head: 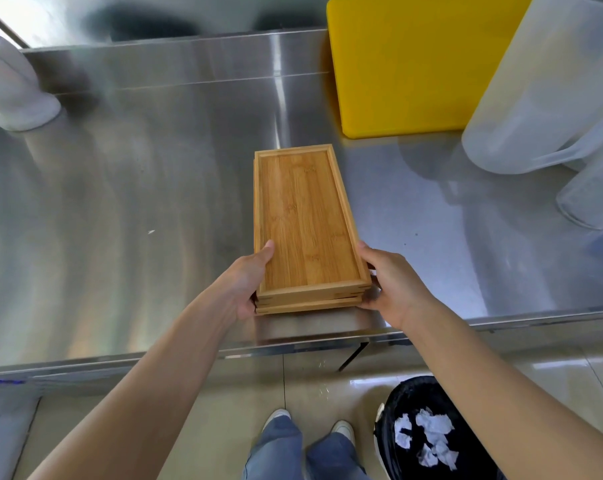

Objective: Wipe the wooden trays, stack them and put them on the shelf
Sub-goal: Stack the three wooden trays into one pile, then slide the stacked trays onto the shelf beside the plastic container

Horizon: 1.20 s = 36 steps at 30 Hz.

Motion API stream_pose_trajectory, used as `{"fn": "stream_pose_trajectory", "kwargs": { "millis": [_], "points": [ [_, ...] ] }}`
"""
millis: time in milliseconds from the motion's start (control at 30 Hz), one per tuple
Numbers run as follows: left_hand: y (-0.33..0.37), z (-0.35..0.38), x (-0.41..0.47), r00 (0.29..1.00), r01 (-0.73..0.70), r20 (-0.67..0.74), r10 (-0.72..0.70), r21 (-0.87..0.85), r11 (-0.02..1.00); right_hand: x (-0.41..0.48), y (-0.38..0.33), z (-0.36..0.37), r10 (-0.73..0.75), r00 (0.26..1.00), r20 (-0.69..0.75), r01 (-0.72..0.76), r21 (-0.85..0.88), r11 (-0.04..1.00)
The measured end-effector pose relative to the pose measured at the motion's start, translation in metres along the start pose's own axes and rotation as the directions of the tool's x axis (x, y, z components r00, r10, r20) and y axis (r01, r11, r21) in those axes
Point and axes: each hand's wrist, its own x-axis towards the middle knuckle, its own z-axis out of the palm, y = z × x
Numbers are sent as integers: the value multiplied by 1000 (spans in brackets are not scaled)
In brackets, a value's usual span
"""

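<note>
Stainless steel fills most of the view: a wide counter (pixel 120 202) with a raised back ledge. Near its front edge lies a stack of wooden trays (pixel 305 216), long sides running away from the person, the layered corners showing at the near end. The left hand (pixel 248 282) clasps the stack's near left corner, thumb resting on the top tray's floor and fingers curled under the side. The right hand (pixel 393 285) closes on the near right corner, thumb along the rim, fingers wrapped down the side. Behind the trays a yellow cutting board (pixel 414 64) lies on the counter, and translucent plastic jugs (pixel 542 88) stand to its right. A white container (pixel 13 88) sits at the far left. On the tiled floor below, a black bin (pixel 428 434) holds crumpled paper (pixel 431 438), beside the person's shoes (pixel 276 419).
</note>
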Motion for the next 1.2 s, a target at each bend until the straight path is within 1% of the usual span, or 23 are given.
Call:
{"fn": "stream_pose_trajectory", "kwargs": {
  "millis": [67, 133, 267, 400, 500, 633, 733, 867, 1067, 1200],
  "points": [
    [0, 0, -1, 1000, -3, 12, 3, -22, 1000, 1, 0, 5, -10, 1000, 18, 11, -3, 1000],
    [-3, -1, -2, 1000, -20, 10, 20, -37, 999, 3, 3, 12, -50, 998, 28, 51, -32, 998],
    [-12, 1, -1, 995, -83, -48, 82, -33, 996, 4, 9, 18, -110, 993, 51, 112, -53, 992],
    [-17, 3, -4, 985, -157, -75, 153, -48, 986, 5, 12, 19, -164, 986, 28, 166, -93, 982],
    [-14, 3, -9, 980, -187, -80, 182, -68, 980, 7, 4, 21, -195, 981, 25, 196, -131, 972],
    [7, 0, -19, 947, -314, -84, 309, -54, 948, 8, -19, 29, -263, 964, 37, 266, -139, 954],
    [36, -10, -24, 919, -387, -105, 380, -63, 920, 10, -48, 43, -337, 940, 47, 340, -130, 931],
    [90, -30, -34, 880, -469, -123, 458, -86, 879, 9, -104, 73, -399, 915, 54, 403, -127, 906],
    [197, -80, -31, 816, -570, -151, 558, -59, 819, 26, -197, 138, -515, 857, 16, 514, -95, 852],
    [281, -125, -19, 778, -623, -144, 611, -49, 781, 56, -265, 187, -538, 843, -10, 537, -42, 842]
  ]
}}
